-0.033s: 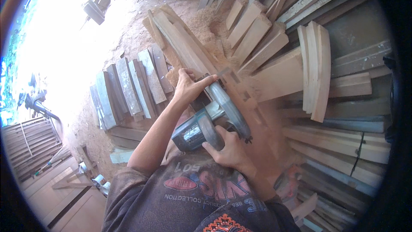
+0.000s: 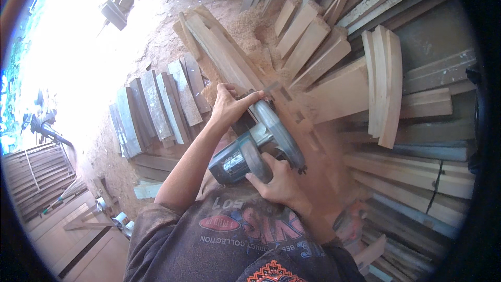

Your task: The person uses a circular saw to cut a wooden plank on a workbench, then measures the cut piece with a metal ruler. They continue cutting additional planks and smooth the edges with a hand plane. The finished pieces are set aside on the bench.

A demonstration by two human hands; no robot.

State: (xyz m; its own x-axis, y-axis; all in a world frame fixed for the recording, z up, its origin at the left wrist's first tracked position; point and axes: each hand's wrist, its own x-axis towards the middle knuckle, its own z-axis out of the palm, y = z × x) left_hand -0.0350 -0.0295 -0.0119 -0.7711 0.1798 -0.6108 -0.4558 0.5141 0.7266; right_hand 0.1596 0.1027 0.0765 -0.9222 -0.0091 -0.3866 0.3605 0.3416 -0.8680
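Observation:
A grey-green circular saw (image 2: 232, 163) with a rounded blade guard lies across a long wooden piece (image 2: 216, 39) dusted with sawdust. My right hand (image 2: 282, 180) is wrapped round the saw's rear handle. At the saw's front edge is my left hand (image 2: 229, 107), its thumb stretched along the front of the base and its fingers curled down at the left side. The wood beneath that hand is partly hidden. Beside the saw, a board with dark rectangular notches (image 2: 299, 117) runs on toward the lower right. The blade cannot be seen clearly.
Several short planks (image 2: 156, 107) lie in a row on the left. To the right, cut blocks (image 2: 308, 47), a stack of curved pieces (image 2: 386, 86) and long boards (image 2: 407, 169) crowd close. Sawdust (image 2: 250, 26) covers the ground ahead. White cups (image 2: 121, 219) stand at lower left.

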